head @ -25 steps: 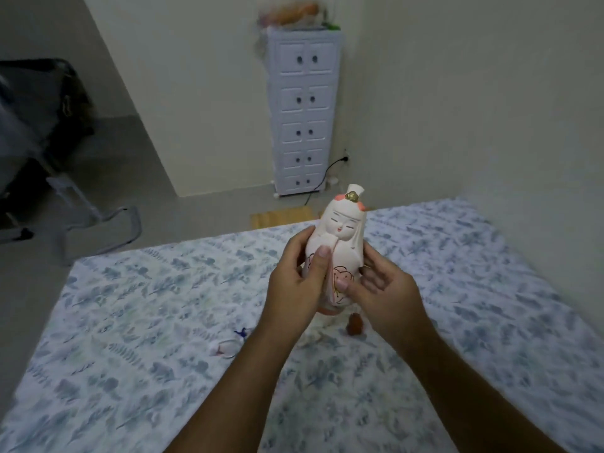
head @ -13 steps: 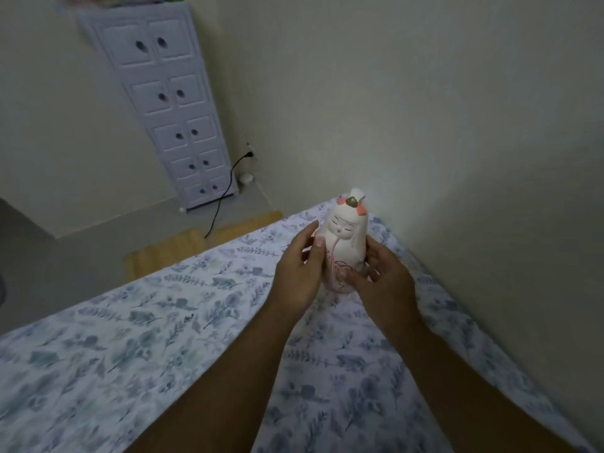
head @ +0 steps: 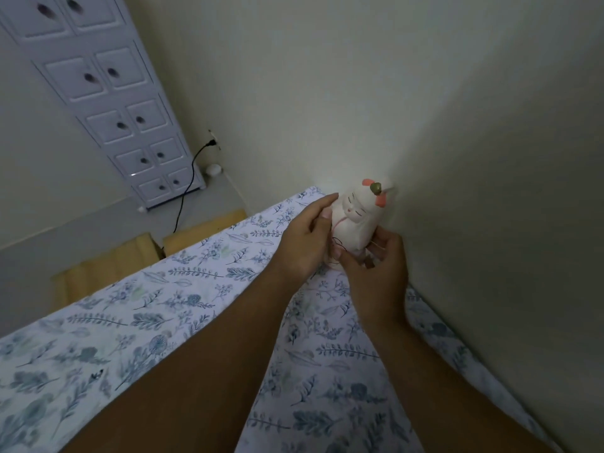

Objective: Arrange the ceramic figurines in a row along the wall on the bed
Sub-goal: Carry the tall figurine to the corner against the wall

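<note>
We see both hands wrapped around a white ceramic figurine at the far corner of the bed, right beside the wall. The left hand presses its thumb and fingers against the figurine's left side; the right hand cups the lower right side, so both are clamped on it. The figurine leans toward the wall, and its topknot seems to touch the plaster, though we cannot be sure. Its base is hidden behind the fingers, so we cannot tell whether it rests on the floral sheet. The painted marks on its front are mostly covered. Beyond the foot of the bed, a white drawer cabinet is blurred and cut off at the top edge, with a black cable running down from a wall socket.
</note>
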Demonstrator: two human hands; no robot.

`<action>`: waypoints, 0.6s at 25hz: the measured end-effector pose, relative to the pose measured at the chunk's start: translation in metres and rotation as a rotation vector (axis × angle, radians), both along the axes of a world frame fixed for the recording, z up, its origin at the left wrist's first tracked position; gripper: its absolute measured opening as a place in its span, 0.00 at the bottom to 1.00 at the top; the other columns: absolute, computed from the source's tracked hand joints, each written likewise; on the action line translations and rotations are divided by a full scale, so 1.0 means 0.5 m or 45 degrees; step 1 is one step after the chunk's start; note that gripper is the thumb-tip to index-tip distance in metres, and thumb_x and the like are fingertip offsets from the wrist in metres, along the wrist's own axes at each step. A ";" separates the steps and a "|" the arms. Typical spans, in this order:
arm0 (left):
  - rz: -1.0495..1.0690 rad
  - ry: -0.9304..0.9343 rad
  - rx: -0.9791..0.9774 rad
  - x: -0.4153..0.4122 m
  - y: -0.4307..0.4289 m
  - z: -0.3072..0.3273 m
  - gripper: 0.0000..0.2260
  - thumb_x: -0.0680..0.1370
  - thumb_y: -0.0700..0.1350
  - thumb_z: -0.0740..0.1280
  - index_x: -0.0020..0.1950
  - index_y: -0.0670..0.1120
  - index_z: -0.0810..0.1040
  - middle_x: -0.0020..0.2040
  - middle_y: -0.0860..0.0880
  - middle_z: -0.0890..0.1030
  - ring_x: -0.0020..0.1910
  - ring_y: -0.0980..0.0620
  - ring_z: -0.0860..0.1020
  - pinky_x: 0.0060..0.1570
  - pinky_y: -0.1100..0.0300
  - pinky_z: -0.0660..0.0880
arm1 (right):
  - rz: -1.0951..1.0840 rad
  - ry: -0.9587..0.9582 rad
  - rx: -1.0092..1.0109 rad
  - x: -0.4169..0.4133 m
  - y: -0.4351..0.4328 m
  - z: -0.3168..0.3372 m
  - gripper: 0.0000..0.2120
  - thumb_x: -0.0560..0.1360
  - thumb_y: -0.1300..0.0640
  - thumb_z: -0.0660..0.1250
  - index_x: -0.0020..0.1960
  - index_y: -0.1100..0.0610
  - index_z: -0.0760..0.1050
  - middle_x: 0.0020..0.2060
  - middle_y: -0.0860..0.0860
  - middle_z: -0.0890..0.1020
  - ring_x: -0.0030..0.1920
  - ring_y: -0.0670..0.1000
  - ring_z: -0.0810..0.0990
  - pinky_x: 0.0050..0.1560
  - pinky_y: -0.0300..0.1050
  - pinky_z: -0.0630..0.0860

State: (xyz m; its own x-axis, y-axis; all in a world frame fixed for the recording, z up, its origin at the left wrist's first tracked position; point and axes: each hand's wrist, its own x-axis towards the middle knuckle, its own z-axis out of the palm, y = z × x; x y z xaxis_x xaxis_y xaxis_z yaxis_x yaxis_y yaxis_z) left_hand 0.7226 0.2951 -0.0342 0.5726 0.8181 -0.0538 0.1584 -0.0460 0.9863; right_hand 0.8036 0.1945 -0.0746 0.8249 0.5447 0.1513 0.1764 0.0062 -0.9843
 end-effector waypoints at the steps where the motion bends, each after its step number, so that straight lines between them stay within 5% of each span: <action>1: 0.014 -0.001 0.004 0.004 0.003 -0.008 0.15 0.86 0.48 0.59 0.71 0.51 0.77 0.62 0.55 0.83 0.51 0.66 0.82 0.54 0.66 0.78 | -0.004 -0.001 0.000 0.003 0.002 -0.010 0.25 0.66 0.56 0.82 0.55 0.38 0.74 0.54 0.38 0.82 0.57 0.42 0.81 0.53 0.47 0.82; 9: 0.026 0.012 0.067 0.020 0.013 -0.034 0.17 0.86 0.52 0.56 0.73 0.55 0.75 0.68 0.54 0.79 0.65 0.58 0.78 0.66 0.54 0.76 | -0.076 -0.100 -0.083 0.005 0.025 -0.038 0.27 0.68 0.58 0.79 0.61 0.46 0.70 0.59 0.46 0.79 0.58 0.38 0.77 0.54 0.43 0.81; 15: 0.040 0.038 0.062 0.018 0.003 -0.030 0.19 0.86 0.52 0.56 0.77 0.55 0.71 0.74 0.52 0.75 0.70 0.54 0.75 0.69 0.51 0.74 | -0.038 -0.110 -0.113 0.008 0.020 -0.035 0.26 0.70 0.56 0.79 0.63 0.52 0.70 0.61 0.50 0.79 0.60 0.45 0.79 0.54 0.46 0.82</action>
State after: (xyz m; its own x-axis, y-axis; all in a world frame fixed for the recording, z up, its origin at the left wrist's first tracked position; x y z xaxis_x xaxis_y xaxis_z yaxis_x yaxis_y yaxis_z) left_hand 0.7318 0.2967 -0.0493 0.5450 0.8379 -0.0303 0.1902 -0.0883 0.9778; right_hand 0.8077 0.2044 -0.0920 0.8271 0.5342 0.1748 0.2593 -0.0867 -0.9619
